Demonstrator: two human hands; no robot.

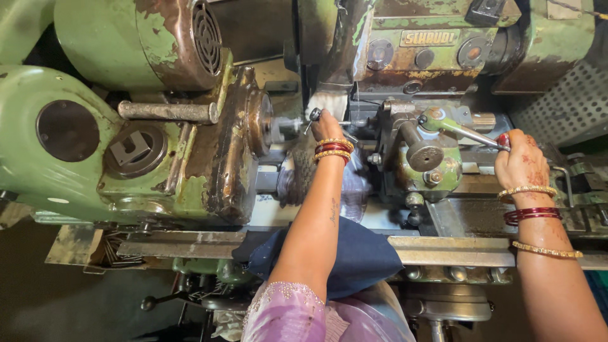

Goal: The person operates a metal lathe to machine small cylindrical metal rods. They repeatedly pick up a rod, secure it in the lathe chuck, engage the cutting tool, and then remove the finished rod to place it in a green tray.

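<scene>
Fingers of the left hand (pixel 326 126) pinch what looks like a small workpiece (pixel 315 114) at the spindle (pixel 278 126), steadying it, while the right hand (pixel 520 163) grips the lever (pixel 465 132) shut.

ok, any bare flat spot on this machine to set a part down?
Bare patches: the flat rail right of the blue cloth, and the table strip below the green lever block. Crowded between left hand and right hand.
</scene>
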